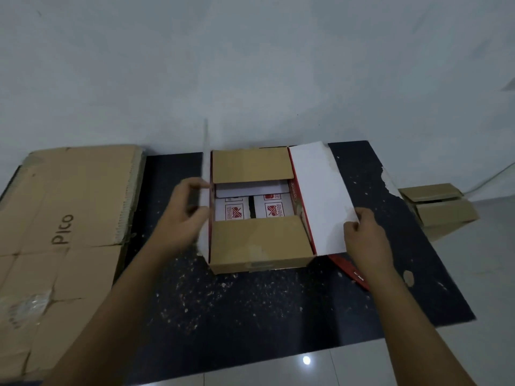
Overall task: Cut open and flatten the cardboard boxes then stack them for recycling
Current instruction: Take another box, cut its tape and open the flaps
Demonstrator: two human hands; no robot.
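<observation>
Head view: I see my left hand [181, 215] grasping the left flap [204, 190] of the open box [259, 243], and this flap stands almost upright. My right hand [362, 235] pinches the outer edge of the white right flap [320, 196], which is folded outward. The box sits in the middle of a dark speckled mat [250, 307] on the floor. Flattened cardboard [64, 218] lies just beside the mat on the left. A smaller box [443, 210] stands to the right.
</observation>
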